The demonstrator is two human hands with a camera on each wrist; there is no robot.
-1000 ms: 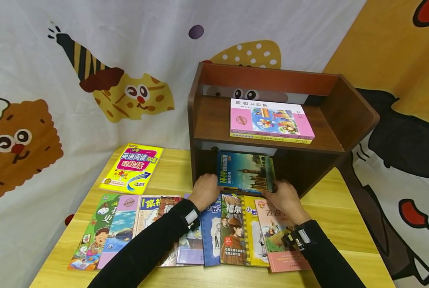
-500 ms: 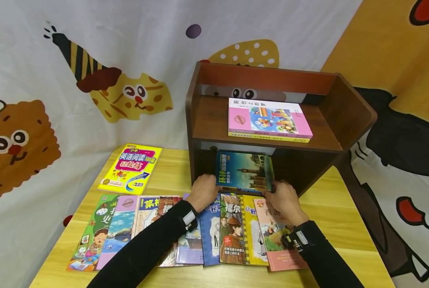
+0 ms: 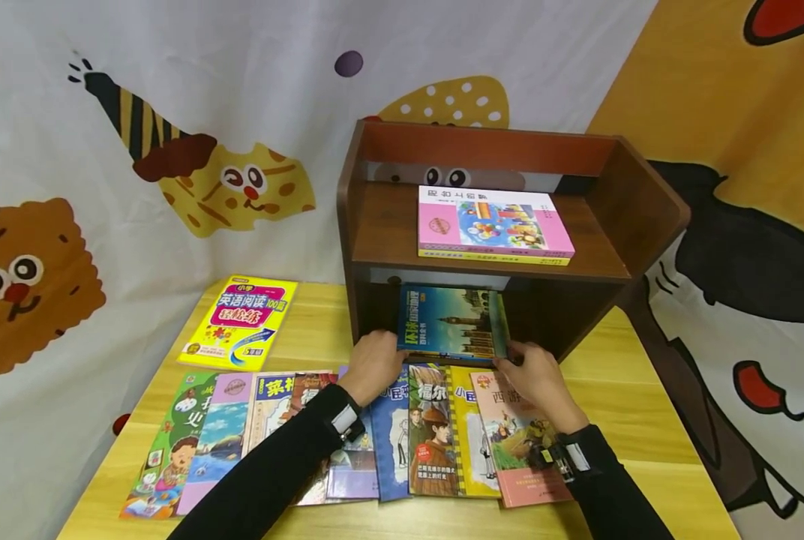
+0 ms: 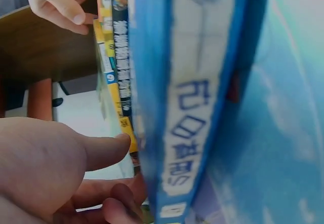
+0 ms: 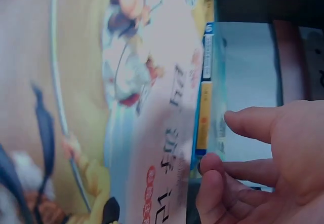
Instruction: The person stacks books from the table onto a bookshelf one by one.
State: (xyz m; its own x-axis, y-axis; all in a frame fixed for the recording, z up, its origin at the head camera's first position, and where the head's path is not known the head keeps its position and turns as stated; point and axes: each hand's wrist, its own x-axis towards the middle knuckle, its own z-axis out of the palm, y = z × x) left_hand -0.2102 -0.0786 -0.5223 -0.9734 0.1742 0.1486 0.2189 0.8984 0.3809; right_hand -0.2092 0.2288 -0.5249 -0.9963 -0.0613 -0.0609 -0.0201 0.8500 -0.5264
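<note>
A blue book [image 3: 451, 322] with a clock tower on its cover lies flat on the lower shelf, on top of at least one more book whose thin spine [image 4: 123, 57] shows in the left wrist view. My left hand [image 3: 373, 366] holds its left end, thumb at the corner and fingers curled lower down. At the opposite end my right hand [image 3: 535, 379] grips the book's edge, its thumb [image 5: 253, 122] by the cover and its fingers bent below. Parts of the fingers are hidden behind books in the wrist views.
The brown two-tier bookshelf [image 3: 388, 251] stands at the table's back. Its upper shelf bears a pink book [image 3: 496, 225] over a yellow-edged one. A yellow workbook [image 3: 238, 322] lies left. Several overlapping books, including a green one [image 3: 172, 450] and a pink one [image 3: 523, 457], line the front, under both forearms.
The head view has shifted slightly, so the whole scene sits a little further left. Both hands stay at the ends of the blue book, which looks unmoved on the lower shelf.
</note>
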